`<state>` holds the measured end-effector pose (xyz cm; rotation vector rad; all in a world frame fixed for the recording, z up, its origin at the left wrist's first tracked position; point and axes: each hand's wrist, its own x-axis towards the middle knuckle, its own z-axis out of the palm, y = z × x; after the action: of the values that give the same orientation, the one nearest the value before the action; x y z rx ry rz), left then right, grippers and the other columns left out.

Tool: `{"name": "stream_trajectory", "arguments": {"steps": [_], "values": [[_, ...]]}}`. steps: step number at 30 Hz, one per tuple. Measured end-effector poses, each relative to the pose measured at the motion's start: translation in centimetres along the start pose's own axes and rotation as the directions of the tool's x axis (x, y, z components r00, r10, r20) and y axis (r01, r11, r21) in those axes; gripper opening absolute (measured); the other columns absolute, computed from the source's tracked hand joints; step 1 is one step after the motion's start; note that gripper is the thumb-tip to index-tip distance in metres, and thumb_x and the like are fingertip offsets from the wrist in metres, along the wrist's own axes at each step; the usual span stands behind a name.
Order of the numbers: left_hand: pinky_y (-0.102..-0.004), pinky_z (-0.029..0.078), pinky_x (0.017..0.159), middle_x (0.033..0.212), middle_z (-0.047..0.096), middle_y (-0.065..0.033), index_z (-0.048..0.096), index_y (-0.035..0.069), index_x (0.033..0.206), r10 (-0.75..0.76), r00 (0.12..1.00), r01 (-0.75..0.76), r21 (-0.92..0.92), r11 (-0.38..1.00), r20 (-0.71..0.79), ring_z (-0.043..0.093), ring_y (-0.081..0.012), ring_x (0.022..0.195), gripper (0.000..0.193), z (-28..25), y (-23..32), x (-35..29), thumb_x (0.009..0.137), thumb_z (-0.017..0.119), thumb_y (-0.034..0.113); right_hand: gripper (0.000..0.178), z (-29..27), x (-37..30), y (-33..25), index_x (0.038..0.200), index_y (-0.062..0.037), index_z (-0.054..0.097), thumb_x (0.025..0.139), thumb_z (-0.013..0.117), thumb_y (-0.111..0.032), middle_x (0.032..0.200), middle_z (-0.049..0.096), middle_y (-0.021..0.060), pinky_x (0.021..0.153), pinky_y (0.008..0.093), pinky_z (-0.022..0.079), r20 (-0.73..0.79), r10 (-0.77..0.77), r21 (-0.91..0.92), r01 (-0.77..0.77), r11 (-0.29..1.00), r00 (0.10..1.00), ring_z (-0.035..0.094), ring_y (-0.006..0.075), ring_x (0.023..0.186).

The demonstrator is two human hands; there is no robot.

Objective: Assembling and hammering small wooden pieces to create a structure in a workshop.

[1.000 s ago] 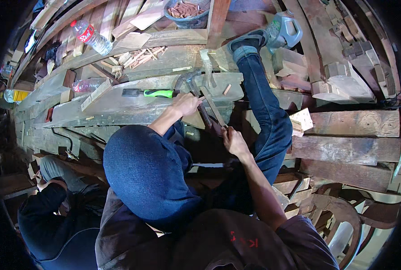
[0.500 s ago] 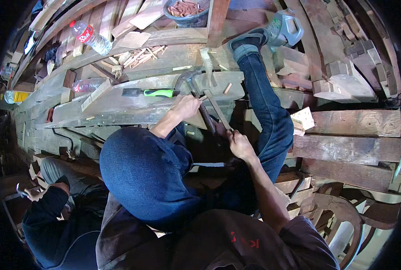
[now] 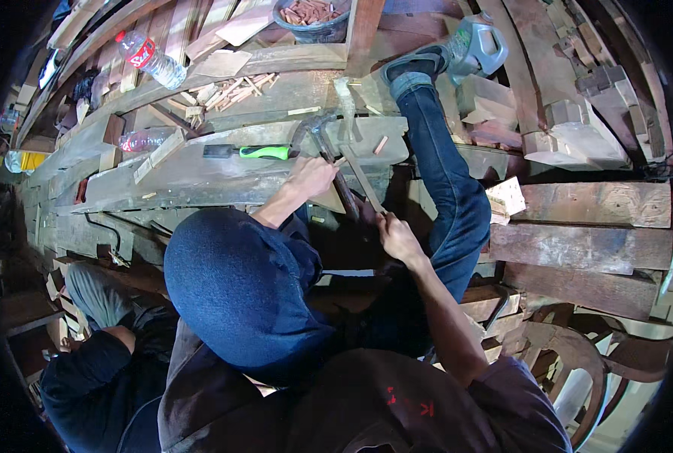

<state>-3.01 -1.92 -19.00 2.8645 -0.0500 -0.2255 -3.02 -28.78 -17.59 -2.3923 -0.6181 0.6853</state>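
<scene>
A long, flat, greyish file (image 3: 363,177) slants up and left from my right hand (image 3: 399,238), whose fingers are closed round its lower end. Beside the file's upper end, my left hand (image 3: 311,179) is closed in a pinch on a small wooden peg (image 3: 340,161), of which only the tip shows. A hammer (image 3: 344,191) leans across the plank edge between my hands, its head up on the wood. Left of it on the plank lies a chisel (image 3: 264,152) with a bright green handle. A loose short peg (image 3: 381,145) rests to the right.
A long plank (image 3: 189,177) spans the front of my legs. Beyond it are a pile of sticks (image 3: 238,92), a bucket (image 3: 314,32) of wooden pieces, a plastic bottle (image 3: 151,60) and a jug (image 3: 477,47). Another person (image 3: 98,377) sits at lower left.
The file and both my hands stay nearly in place. At lower left, the other person's hand has dropped mostly out of sight behind their arm.
</scene>
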Motion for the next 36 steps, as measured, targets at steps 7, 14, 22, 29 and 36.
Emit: {"name": "stream_trajectory", "arguments": {"steps": [7,14,22,29,36], "values": [[-0.0470,0.051,0.054,0.061,0.064,-0.0183,0.069,0.003,0.068,0.004,0.988,-0.005,-0.007,1.000,-0.155,0.066,-0.0353,0.059,0.043,1.3,-1.1,-1.0,0.096,0.051,0.031,0.038,0.0,1.2,-2.7,0.095,0.0084,0.055,0.100,0.041,-0.027,0.083,0.059,0.0381,0.072,0.0576,0.049,0.026,-0.106,-0.002,0.106,0.994,0.994,0.060,0.0514,0.086],[-0.0503,0.051,0.063,0.071,0.067,-0.0193,0.069,0.003,0.071,-0.021,0.998,0.019,-0.051,0.999,-0.055,0.068,-0.0356,0.069,0.041,0.2,0.4,-0.5,0.096,0.049,0.030,0.039,0.7,1.4,-2.3,0.088,0.0082,0.056,0.099,0.043,-0.027,0.079,0.060,0.0358,0.069,0.0559,0.050,-0.062,-0.151,0.045,0.154,0.987,0.987,0.061,0.0505,0.082],[-0.0489,0.052,0.062,0.069,0.066,-0.0207,0.069,0.002,0.070,-0.068,0.993,0.063,-0.054,0.997,-0.098,0.068,-0.0365,0.067,0.045,0.3,-0.2,-1.2,0.097,0.047,0.031,0.033,-0.7,-0.8,-2.5,0.093,0.0072,0.055,0.098,0.045,-0.024,0.081,0.062,0.0336,0.069,0.0553,0.051,0.057,0.052,-0.053,-0.049,0.997,0.997,0.063,0.0490,0.081],[-0.0465,0.053,0.062,0.069,0.067,-0.0176,0.069,0.004,0.070,0.006,0.996,-0.006,0.003,1.000,-0.087,0.069,-0.0337,0.068,0.041,0.1,0.9,0.2,0.096,0.049,0.029,0.027,2.0,3.6,0.8,0.098,0.0063,0.054,0.097,0.045,-0.019,0.080,0.061,0.0308,0.071,0.0556,0.050,0.051,-0.282,-0.356,0.281,0.891,0.958,0.062,0.0480,0.079],[-0.0487,0.052,0.062,0.071,0.068,-0.0189,0.070,0.004,0.073,-0.051,0.994,0.048,-0.033,0.998,-0.094,0.069,-0.0354,0.069,0.042,0.0,-0.2,-1.4,0.097,0.047,0.031,0.026,-0.1,-0.4,-1.1,0.096,0.0077,0.053,0.095,0.048,-0.018,0.074,0.059,0.0324,0.070,0.0558,0.050,0.038,-0.031,-0.022,0.031,0.999,0.999,0.062,0.0487,0.081]]}}
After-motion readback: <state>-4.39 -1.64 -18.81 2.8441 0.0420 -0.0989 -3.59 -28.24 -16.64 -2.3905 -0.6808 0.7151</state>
